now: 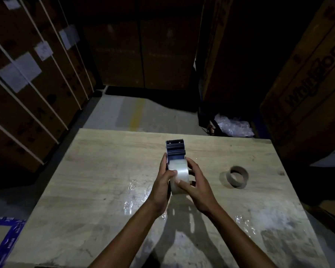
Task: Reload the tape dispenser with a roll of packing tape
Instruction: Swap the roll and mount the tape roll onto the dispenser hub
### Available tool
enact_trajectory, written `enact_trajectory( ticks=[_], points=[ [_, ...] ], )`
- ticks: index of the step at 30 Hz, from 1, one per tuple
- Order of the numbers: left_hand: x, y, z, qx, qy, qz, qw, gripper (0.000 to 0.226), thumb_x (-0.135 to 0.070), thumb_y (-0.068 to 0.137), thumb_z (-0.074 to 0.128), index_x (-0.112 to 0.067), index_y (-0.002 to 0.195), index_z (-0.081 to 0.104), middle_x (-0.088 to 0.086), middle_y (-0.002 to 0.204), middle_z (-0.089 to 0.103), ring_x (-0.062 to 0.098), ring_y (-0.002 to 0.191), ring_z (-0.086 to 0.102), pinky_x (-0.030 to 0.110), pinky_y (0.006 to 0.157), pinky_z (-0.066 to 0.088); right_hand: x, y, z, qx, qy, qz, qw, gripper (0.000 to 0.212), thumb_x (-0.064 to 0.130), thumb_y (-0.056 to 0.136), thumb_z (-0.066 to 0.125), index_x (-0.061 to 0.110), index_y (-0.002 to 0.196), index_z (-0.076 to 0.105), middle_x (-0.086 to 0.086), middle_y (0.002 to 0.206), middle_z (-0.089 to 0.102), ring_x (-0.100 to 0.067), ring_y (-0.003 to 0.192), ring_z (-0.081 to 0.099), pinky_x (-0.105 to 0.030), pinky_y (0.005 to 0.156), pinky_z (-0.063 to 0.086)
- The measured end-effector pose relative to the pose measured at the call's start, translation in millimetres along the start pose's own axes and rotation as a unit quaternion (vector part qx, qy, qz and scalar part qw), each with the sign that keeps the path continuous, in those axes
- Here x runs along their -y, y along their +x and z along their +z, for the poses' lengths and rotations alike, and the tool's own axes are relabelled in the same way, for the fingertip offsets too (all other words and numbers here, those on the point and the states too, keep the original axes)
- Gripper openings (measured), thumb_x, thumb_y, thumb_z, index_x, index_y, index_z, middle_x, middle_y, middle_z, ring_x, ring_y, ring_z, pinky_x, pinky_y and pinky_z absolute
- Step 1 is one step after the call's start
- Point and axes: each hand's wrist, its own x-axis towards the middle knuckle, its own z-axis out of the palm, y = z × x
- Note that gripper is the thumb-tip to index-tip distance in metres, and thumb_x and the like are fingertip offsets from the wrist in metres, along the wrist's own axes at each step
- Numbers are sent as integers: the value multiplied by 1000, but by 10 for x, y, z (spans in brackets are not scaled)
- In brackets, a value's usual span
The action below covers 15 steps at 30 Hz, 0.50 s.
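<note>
A dark blue tape dispenser (pixel 175 149) with a toothed blade at its far end is held above the middle of the wooden table (pixel 97 171). A roll of clear packing tape (pixel 179 172) sits in the dispenser's near end. My left hand (pixel 163 182) grips the dispenser and roll from the left, thumb on the tape. My right hand (pixel 196 182) wraps the roll from the right, thumb pressed across its lower face. An empty brown cardboard tape core (pixel 237 176) lies on the table to the right, apart from both hands.
Scraps of clear tape (pixel 132 198) are stuck to the tabletop near my forearms. Tall cardboard boxes (pixel 27 84) stand on the left, back and right. Crumpled plastic wrap (pixel 234 125) lies on the floor beyond the table's right corner. A blue-taped box (pixel 4 240) sits low left.
</note>
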Motion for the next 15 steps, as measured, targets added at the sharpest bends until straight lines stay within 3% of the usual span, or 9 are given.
enact_trajectory(
  ticks=[5,10,12,15],
  points=[
    [-26,29,-161,-7,32,-22,999,75,-16,84,47,-42,152,30,3,142,58,29,118,60,40,86,54,22,29,19,10,26,-3,1000,67,51,77,64,32,138,45,9,138,52,-7,124,52,-31,92,51],
    [-31,6,-216,-3,56,-14,998,60,-13,89,50,-49,137,43,-13,126,67,9,108,68,31,84,57,117,119,66,-51,-108,-86,989,44,49,86,58,30,127,57,13,132,55,-7,121,53,-35,95,50],
    [-40,9,-260,-5,63,-19,998,63,-9,90,49,-46,141,41,-9,129,65,10,106,68,32,84,57,135,143,101,-73,-181,-113,974,38,48,89,55,25,117,66,11,130,56,-7,119,53,-30,94,47],
    [-34,-5,-341,2,80,-30,996,79,-14,79,53,-38,152,32,-3,144,54,18,123,60,39,97,53,141,165,178,-116,-254,-141,950,25,35,92,56,19,100,73,7,111,63,-10,101,56,-23,81,45]
  ],
)
